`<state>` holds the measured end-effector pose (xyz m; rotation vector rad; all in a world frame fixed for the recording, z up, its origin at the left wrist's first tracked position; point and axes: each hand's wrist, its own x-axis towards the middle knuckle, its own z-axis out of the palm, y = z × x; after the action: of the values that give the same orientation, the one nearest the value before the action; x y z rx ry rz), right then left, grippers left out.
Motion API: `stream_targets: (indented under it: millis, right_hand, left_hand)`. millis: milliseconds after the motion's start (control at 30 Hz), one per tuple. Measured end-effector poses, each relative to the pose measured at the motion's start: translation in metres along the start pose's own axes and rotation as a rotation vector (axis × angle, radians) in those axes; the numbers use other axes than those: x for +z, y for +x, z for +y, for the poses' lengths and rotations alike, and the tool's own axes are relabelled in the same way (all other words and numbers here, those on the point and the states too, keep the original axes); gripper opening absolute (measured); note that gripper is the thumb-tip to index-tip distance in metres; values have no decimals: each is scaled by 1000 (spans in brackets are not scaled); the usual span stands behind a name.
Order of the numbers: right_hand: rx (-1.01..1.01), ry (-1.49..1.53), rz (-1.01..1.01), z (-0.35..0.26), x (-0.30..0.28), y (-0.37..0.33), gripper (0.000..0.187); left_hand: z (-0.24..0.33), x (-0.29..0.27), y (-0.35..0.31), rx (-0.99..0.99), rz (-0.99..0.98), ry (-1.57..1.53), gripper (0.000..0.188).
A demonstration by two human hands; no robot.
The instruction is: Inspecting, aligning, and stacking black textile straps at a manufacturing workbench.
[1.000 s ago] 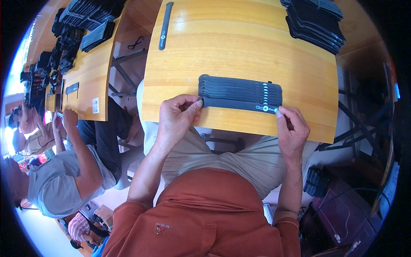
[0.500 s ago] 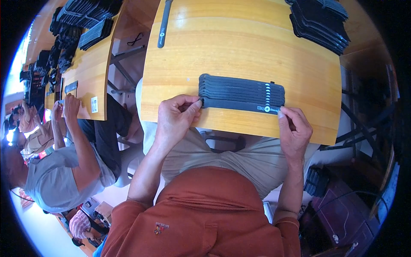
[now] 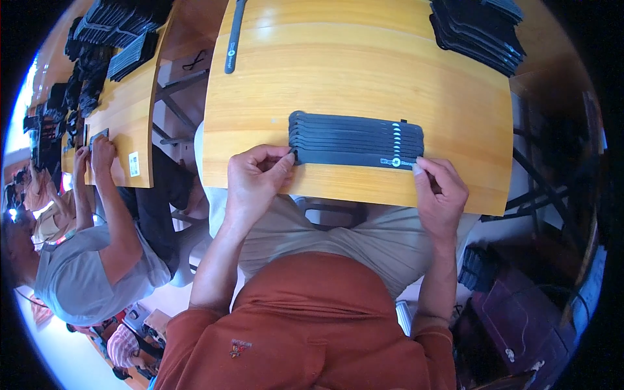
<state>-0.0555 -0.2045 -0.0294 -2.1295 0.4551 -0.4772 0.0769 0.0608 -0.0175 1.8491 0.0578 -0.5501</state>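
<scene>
1. On the near half of a wood-grained table (image 3: 364, 78), head view: matte dark strips (image 3: 354, 138), round-ended, overlap flat.
2. Apart, left hand (image 3: 253, 182) pinches their near-left corner; right hand (image 3: 443, 195), their near-right.
3. Far left: slim single strip (image 3: 235, 39).

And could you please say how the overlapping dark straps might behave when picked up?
The dark straps look thin, so they are probably light and rather floppy. Lying flat, they seem unlikely to roll. Fanned out with no visible band around them, they may slide apart.
</scene>
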Motion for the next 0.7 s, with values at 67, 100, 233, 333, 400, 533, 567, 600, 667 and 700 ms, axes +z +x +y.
stream_targets:
  millis: [67,100,233,333,400,533,567,600,667,700]
  right_hand:
    - [3,8,2,-2,1,1,9]
    - [5,19,4,-4,2,1,9]
    - [-1,-15,10,-3,2,1,10]
    - [-15,-22,11,-1,2,1,10]
    - [-16,-39,3,-2,2,1,10]
    - [-36,-49,2,-2,3,1,10]
    - [-41,-43,17,-2,4,1,10]
    - [-46,-37,30,-2,5,1,10]
    - [-34,-40,22,-2,4,0,10]
    - [-22,-48,17,-1,3,0,10]
  left_hand:
    - [-2,-1,0,22,5,2,13]
    - [-3,-2,1,28,11,17,13]
    - [4,0,-1,-10,22,39,12]
    - [3,1,0,-27,36,28,12]
    - [2,1,0,-22,28,25,12]
    - [1,-1,0,2,20,26,12]
    - [0,-1,1,1,23,29,12]
    - [-1,-1,1,7,21,31,12]
    - [-2,-1,1,10,25,37,13]
    - [-1,0,1,23,18,24,12]
